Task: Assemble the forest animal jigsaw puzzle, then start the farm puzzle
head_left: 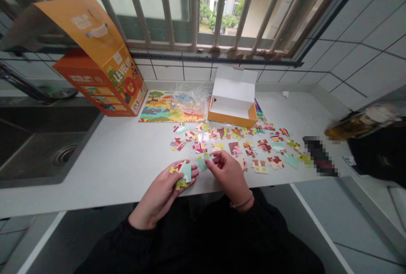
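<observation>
Several jigsaw puzzle pieces point(186, 172) in pale green, yellow-green and red lie in my left hand point(165, 187), with the thumb pressed on top of them. My right hand point(230, 174) pinches one light-green puzzle piece point(202, 163) between thumb and fingers, just right of my left fingertips. Beyond both hands, many loose puzzle pieces point(235, 149) are spread over the white countertop point(120, 155). A piece showing a red barn point(200, 146) is among the nearest. Part of the spread is hidden behind my right hand.
An open small box point(233, 115) with a white inside stands at the back. Left of it, crumpled clear plastic point(192, 98) rests on a colourful picture sheet point(155, 111). A tall orange box point(111, 75) stands beside the sink point(47, 147). A blurred dark object point(320, 155) lies at right.
</observation>
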Tool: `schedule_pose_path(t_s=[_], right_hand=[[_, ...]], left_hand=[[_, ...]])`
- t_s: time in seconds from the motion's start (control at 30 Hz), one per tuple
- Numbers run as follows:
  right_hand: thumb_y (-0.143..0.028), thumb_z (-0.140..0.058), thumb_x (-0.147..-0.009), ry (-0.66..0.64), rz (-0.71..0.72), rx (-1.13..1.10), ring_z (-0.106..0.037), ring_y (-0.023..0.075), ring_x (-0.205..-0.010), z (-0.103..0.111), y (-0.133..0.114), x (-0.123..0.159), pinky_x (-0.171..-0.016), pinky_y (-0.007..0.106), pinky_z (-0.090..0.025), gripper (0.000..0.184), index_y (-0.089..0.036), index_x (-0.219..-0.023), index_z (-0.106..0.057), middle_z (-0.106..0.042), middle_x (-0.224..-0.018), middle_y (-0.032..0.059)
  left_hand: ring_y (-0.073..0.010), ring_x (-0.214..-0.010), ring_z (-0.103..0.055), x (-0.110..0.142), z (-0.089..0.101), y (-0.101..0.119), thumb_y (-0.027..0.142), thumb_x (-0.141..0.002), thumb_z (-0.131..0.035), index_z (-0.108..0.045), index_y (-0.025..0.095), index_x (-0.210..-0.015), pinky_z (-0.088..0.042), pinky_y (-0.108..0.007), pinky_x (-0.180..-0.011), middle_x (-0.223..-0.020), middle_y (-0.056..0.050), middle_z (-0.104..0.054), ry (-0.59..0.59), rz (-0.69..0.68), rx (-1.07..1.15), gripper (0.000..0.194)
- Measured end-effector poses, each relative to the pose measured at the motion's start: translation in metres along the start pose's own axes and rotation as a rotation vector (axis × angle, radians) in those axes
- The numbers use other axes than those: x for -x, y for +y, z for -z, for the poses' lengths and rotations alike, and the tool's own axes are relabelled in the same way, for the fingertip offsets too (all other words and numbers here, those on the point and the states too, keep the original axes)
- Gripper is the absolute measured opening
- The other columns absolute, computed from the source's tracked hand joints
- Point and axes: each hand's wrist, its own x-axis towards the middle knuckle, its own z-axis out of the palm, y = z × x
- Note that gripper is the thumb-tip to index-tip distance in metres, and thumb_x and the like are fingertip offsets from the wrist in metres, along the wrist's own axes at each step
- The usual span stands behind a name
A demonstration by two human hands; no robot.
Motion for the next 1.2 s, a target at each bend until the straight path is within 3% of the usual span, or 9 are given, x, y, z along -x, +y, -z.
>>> schedule_pose_path(t_s=[0.13,0.23,0.33,0.47,0.63,0.73,1.0,1.1,1.2], right_hand=[[-0.032,-0.074,-0.1,0.101,0.06,0.326,-0.074,0.0252,-0.095,-0.007,-0.003,-0.002,-0.084,0.037,-0.055,0.033,-0.019,-0.129,-0.068,-0.076,-0.107,0.0087],[-0.037,-0.066,-0.106,0.166,0.175,0.408,-0.071,0.0292,-0.111,-0.012,-0.011,0.006,-0.091,0.041,-0.055,0.031,-0.018,-0.131,-0.068,-0.07,-0.127,0.0156],[-0.042,-0.07,-0.104,-0.003,0.26,0.241,-0.071,0.0256,-0.103,-0.018,-0.02,0.013,-0.092,0.039,-0.056,0.028,-0.021,-0.122,-0.071,-0.072,-0.118,0.011],[-0.039,-0.074,-0.098,-0.162,0.142,0.017,-0.067,0.0179,-0.078,-0.026,-0.024,0.01,-0.079,0.035,-0.056,0.019,-0.022,-0.107,-0.071,-0.074,-0.099,0.0027],[-0.041,-0.071,-0.099,-0.134,0.026,-0.213,-0.067,0.0152,-0.071,-0.034,-0.02,-0.01,-0.065,0.029,-0.058,0.029,-0.021,-0.12,-0.069,-0.068,-0.087,-0.0012],[-0.038,-0.072,-0.098,-0.208,-0.017,-0.35,-0.066,0.013,-0.062,-0.048,-0.028,-0.028,-0.058,0.026,-0.059,0.031,-0.021,-0.123,-0.064,-0.061,-0.08,-0.0057],[-0.022,-0.06,-0.107,-0.35,-0.069,-0.277,-0.079,0.0129,-0.076,-0.117,-0.079,-0.098,-0.069,0.023,-0.062,0.023,-0.018,-0.129,-0.06,-0.078,-0.095,0.0032],[-0.03,-0.063,-0.108,-0.364,-0.022,-0.182,-0.078,0.0136,-0.077,-0.123,-0.087,-0.105,-0.07,0.025,-0.06,0.023,-0.018,-0.128,-0.066,-0.08,-0.108,0.0083],[-0.046,-0.083,-0.095,-0.456,0.049,-0.079,-0.074,0.0151,-0.071,-0.118,-0.09,-0.098,-0.068,0.025,-0.055,0.029,-0.02,-0.106,-0.076,-0.081,-0.096,0.0053]], left_hand=[[-0.0308,-0.124,-0.074,0.004,0.006,0.008,0.012,-0.094,-0.078,-0.06,0.01,-0.144,-0.067,-0.038,-0.101,-0.143,-0.023,-0.069,0.068,-0.027,-0.062,0.053],[-0.0262,-0.115,-0.076,0.005,0.008,0.005,0.014,-0.091,-0.084,-0.064,0.01,-0.138,-0.068,-0.038,-0.098,-0.138,-0.02,-0.071,0.087,-0.044,-0.105,0.051],[-0.0259,-0.11,-0.076,0.004,0.01,-0.002,0.023,-0.085,-0.093,-0.066,0.011,-0.13,-0.068,-0.038,-0.095,-0.134,-0.018,-0.073,0.021,-0.039,-0.148,0.054],[-0.0334,-0.123,-0.073,0.005,0.01,-0.005,0.027,-0.089,-0.087,-0.068,0.012,-0.132,-0.067,-0.041,-0.099,-0.145,-0.019,-0.068,-0.075,-0.025,-0.099,0.049],[-0.0331,-0.123,-0.075,0.011,0.014,0.011,0.012,-0.097,-0.068,-0.064,0.01,-0.138,-0.066,-0.043,-0.105,-0.145,-0.02,-0.069,0.12,-0.089,-0.011,0.04],[-0.0335,-0.121,-0.076,0.014,0.021,0.022,0.01,-0.1,-0.067,-0.062,0.008,-0.138,-0.066,-0.043,-0.105,-0.143,-0.022,-0.069,0.16,-0.13,-0.04,0.039],[-0.0342,-0.118,-0.077,0.018,0.045,0.037,0.006,-0.098,-0.065,-0.063,0.004,-0.131,-0.066,-0.043,-0.105,-0.134,-0.027,-0.072,0.263,-0.224,0.04,0.033],[-0.0317,-0.117,-0.077,0.017,0.052,0.039,0.006,-0.097,-0.068,-0.063,0.006,-0.13,-0.065,-0.04,-0.104,-0.134,-0.025,-0.072,0.284,-0.248,0.058,0.034],[-0.0269,-0.109,-0.08,0.012,0.061,0.041,0.008,-0.097,-0.071,-0.065,0.009,-0.127,-0.066,-0.038,-0.101,-0.128,-0.02,-0.075,0.322,-0.299,0.062,0.03]])
